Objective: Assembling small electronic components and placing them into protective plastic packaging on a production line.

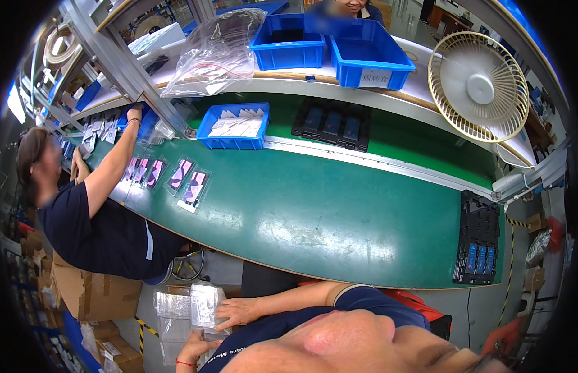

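Turned to the left of the bench, I have both hands at a stack of clear plastic trays (pixel 172 328) low in the head view. My right hand (pixel 237 313) grips the right edge of an upper clear tray (pixel 205 303), fingers over its side. Below it, my left hand (pixel 198 349), with a red cord at the wrist, is closed at the lower edge of the trays. Its fingertips are partly hidden by the plastic. Open cardboard boxes (pixel 93 289) stand just beyond the trays.
A co-worker (pixel 102 217) sits at the left, one arm reaching into a blue bin. On the green bench (pixel 301 217) lie pink-and-black parts in clear trays (pixel 194 188) and a black tray (pixel 478 236) with blue pieces. Blue bins (pixel 369 59) and a fan (pixel 479 87) occupy the shelf.
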